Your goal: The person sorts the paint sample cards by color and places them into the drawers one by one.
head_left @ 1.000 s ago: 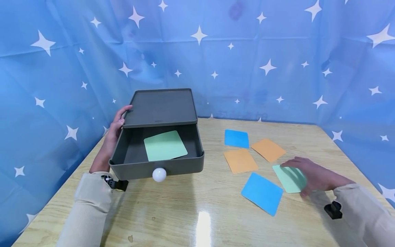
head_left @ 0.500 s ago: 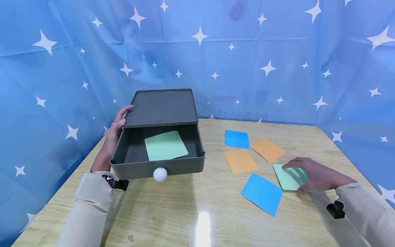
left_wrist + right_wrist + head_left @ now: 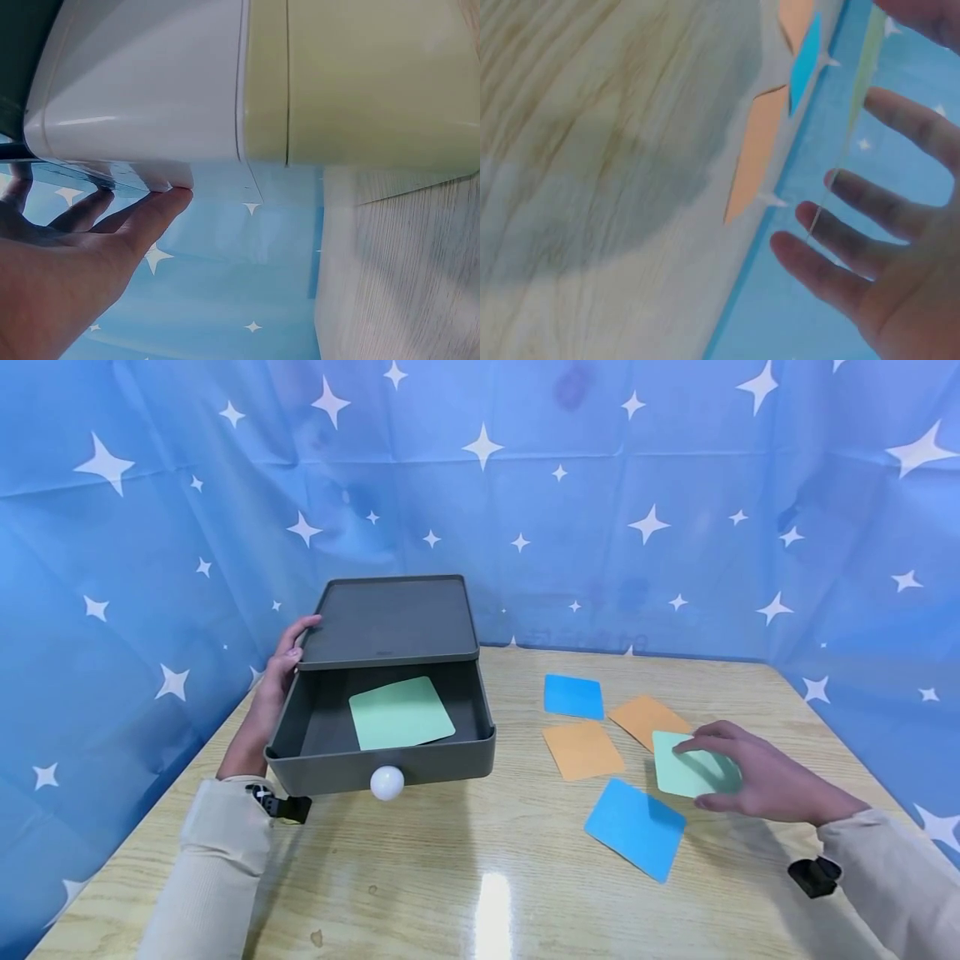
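A grey drawer box (image 3: 392, 620) stands on the table with its drawer (image 3: 442, 764) pulled out toward me, a round white knob (image 3: 387, 782) on the front. Inside the drawer lies a pale green card (image 3: 401, 714). My left hand (image 3: 279, 675) rests against the box's left side, near its top; in the left wrist view its fingertips (image 3: 177, 195) touch the outer wall. My right hand (image 3: 750, 777) holds another pale green card (image 3: 686, 768) by its edges, thumb at the near side and fingers at the far side, raised off the table.
On the wooden table (image 3: 420, 877), left of my right hand, lie two blue cards (image 3: 636, 829) and two orange cards (image 3: 583, 750). One orange card is partly covered from sight by the raised green card. A blue star-patterned cloth (image 3: 555, 510) hangs behind and at the sides.
My right hand has lifted the green card off the table and moved it slightly away from me and to the left. My left hand and the box have stayed put.
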The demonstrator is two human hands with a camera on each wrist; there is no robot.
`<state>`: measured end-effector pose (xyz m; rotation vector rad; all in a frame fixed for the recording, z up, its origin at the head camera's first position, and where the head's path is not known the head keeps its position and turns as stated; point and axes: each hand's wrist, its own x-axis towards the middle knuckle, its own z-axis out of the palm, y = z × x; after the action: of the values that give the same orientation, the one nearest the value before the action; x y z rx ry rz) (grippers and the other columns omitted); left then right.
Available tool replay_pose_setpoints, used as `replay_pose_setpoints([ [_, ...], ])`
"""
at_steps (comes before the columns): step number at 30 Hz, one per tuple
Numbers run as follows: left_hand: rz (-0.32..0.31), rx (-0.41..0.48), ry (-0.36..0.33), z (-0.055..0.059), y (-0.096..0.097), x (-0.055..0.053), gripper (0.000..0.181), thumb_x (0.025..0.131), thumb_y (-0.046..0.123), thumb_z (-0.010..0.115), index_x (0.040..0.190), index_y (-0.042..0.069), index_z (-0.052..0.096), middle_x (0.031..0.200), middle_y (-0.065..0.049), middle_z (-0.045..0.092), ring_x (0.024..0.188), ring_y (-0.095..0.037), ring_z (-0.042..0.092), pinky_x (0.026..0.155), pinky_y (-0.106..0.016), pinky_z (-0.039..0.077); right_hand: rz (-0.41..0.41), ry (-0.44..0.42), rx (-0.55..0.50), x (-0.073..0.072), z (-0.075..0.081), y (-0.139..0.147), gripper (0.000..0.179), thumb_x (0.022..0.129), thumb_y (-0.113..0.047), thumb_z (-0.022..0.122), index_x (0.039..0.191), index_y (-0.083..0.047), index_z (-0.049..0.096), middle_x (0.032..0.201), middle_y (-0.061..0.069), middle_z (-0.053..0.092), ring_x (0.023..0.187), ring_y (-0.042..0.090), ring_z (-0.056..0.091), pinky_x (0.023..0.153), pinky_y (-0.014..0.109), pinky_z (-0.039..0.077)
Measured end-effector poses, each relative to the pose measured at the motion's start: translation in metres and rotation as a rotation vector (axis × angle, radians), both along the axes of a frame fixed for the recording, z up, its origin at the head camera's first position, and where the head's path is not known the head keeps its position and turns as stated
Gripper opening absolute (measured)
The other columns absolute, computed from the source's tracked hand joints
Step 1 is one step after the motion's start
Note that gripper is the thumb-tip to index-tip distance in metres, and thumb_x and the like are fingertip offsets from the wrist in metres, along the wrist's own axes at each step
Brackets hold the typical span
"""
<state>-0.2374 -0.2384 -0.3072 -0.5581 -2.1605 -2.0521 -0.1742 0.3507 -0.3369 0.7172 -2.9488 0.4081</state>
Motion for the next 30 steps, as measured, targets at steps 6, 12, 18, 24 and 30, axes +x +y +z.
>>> replay_pose_setpoints([
  [6, -0.003, 0.008, 0.0, -0.001, 0.0, 0.0, 0.053, 0.103, 0.04, 0.024, 0.156, 0.033, 0.026, 0.164, 0.002, 0.008, 0.141, -0.022, 0.018, 0.104, -0.041, 0.026, 0.012, 0.04, -0.036, 0.003, 0.006, -0.015, 0.051, 0.083, -0.036, 0.081, 0.129, -0.024, 0.064, 0.13, 0.012, 0.056, 0.117, 0.035, 0.055, 0.087, 0.059, 0.047],
  [12, -0.01, 0.019, -0.002, 0.0, 0.0, 0.0, 0.053, 0.103, 0.04, 0.024, 0.156, 0.033, 0.026, 0.163, 0.003, 0.008, 0.141, -0.023, 0.019, 0.105, -0.041, 0.027, 0.023, 0.054, -0.076, 0.005, 0.017, -0.029, 0.05, 0.088, -0.036, 0.076, 0.133, -0.022, 0.061, 0.133, 0.01, 0.057, 0.12, 0.035, 0.055, 0.089, 0.06, 0.046],
  [18, -0.007, 0.017, 0.006, 0.0, 0.0, -0.001, 0.053, 0.103, 0.038, 0.024, 0.156, 0.033, 0.026, 0.165, 0.002, 0.007, 0.142, -0.022, 0.018, 0.106, -0.041, 0.027, 0.028, 0.081, -0.079, 0.006, 0.031, -0.042, 0.055, 0.089, -0.035, 0.075, 0.137, -0.017, 0.057, 0.134, 0.009, 0.059, 0.118, 0.032, 0.058, 0.087, 0.056, 0.047],
  [24, -0.014, 0.027, 0.007, 0.001, -0.001, 0.001, 0.052, 0.104, 0.038, 0.024, 0.155, 0.033, 0.027, 0.162, 0.002, 0.011, 0.14, -0.023, 0.02, 0.103, -0.037, 0.029, 0.059, 0.121, -0.108, 0.002, 0.043, -0.061, 0.056, 0.087, -0.033, 0.076, 0.138, -0.021, 0.057, 0.135, 0.006, 0.06, 0.119, 0.029, 0.059, 0.088, 0.055, 0.047],
  [30, -0.012, 0.006, 0.007, 0.001, -0.001, 0.0, 0.052, 0.103, 0.038, 0.023, 0.155, 0.033, 0.026, 0.161, 0.003, 0.011, 0.139, -0.024, 0.023, 0.102, -0.036, 0.03, 0.096, 0.119, -0.126, -0.003, 0.054, -0.079, 0.059, 0.09, -0.033, 0.074, 0.143, -0.017, 0.053, 0.139, 0.008, 0.058, 0.126, 0.033, 0.056, 0.094, 0.058, 0.045],
])
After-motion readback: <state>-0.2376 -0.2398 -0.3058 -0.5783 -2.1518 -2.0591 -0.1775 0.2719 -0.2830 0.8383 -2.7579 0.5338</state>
